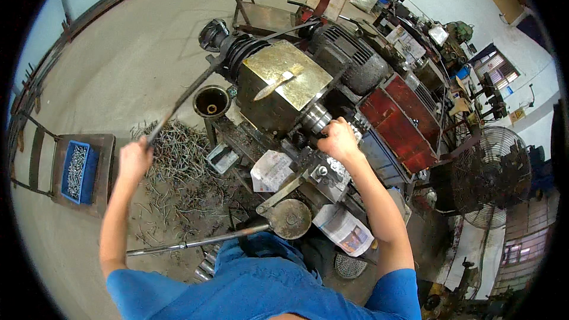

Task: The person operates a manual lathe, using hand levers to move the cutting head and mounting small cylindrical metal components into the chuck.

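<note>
My left hand [136,157] is closed around the end of a long dark metal lever [189,92], which slants up to the spindle end of a small lathe. My right hand [341,140] is at the round steel chuck [316,117], its fingers curled in beside the chuck face; whatever they pinch is hidden. Between the hands stands the boxy headstock [284,74] with a greasy yellowish top. A paintbrush [277,85] lies on that top. Below my right hand sits the metal tool slide [329,178], with folded printed paper [272,172] to its left.
Curly metal shavings [178,163] are heaped on the floor. At far left, a blue bin [79,172] holds small metal parts. A round pot [211,102] stands beside the headstock. Behind are a motor [349,53] and a red metal box [403,121]. A caged fan [489,169] stands right. A long bar [201,242] crosses before me.
</note>
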The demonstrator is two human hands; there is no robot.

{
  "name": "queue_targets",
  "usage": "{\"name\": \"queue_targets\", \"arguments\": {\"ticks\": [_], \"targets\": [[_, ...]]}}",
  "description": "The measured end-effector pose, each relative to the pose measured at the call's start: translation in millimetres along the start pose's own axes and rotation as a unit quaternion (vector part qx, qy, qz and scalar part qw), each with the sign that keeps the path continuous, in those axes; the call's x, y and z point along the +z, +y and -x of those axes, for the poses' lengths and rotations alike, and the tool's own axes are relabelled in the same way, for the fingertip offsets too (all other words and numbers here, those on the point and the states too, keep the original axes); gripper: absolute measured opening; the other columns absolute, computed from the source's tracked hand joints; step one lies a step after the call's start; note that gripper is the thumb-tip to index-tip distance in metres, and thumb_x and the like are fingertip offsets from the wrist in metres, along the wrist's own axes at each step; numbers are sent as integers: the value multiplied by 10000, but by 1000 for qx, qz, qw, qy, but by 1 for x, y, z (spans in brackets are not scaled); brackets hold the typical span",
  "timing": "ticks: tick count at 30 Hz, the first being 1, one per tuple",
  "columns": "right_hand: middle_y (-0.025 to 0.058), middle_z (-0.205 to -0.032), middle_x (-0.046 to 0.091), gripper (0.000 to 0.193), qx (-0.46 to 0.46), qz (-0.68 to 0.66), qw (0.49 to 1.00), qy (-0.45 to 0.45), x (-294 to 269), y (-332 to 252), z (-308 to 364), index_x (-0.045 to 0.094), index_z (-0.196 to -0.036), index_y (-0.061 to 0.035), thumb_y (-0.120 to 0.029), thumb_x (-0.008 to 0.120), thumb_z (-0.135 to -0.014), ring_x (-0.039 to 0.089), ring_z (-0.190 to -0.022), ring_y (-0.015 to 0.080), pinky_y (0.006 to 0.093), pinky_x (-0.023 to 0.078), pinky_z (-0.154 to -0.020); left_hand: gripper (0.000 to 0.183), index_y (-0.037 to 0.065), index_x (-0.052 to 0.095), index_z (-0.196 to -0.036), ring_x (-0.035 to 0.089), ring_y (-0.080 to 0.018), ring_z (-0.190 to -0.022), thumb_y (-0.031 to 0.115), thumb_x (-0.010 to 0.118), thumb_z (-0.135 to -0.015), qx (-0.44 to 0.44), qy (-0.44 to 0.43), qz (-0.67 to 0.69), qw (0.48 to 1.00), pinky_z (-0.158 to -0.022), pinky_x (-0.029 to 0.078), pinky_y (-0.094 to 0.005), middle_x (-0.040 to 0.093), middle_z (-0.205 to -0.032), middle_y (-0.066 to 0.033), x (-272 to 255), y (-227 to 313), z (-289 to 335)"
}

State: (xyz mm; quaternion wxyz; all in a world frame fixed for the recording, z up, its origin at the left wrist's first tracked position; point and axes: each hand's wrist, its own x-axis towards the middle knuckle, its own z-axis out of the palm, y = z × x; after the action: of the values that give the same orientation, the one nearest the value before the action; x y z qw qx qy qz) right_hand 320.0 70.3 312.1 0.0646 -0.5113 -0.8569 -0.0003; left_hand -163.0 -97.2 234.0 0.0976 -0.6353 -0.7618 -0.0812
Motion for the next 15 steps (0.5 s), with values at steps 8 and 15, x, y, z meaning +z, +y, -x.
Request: {"name": "queue_targets", "arguments": {"ticks": [8, 15], "targets": [[140, -735, 627, 211, -13, 18, 1000, 22, 2, 1, -1, 644, -604, -33, -222, 616, -515, 529, -804, 325, 388, 472, -705, 116, 48, 603, -817, 624, -338, -669, 105, 559, -727, -9, -14, -144, 989, -629, 497, -443, 630, -717, -168, 28, -121, -106], [120, -1037, 609, 381, -69, -82, 981, 161, -51, -10, 62, 661, -904, -24, -133, 620, -541, 533, -941, 300, 384, 457, -824, 289, 53, 622, -1029, 623, -329, -746, 228, 628, -799, 66, 341, 173, 922, -692, 499, -401, 639, -829, -161, 32, -1, -89]]}}
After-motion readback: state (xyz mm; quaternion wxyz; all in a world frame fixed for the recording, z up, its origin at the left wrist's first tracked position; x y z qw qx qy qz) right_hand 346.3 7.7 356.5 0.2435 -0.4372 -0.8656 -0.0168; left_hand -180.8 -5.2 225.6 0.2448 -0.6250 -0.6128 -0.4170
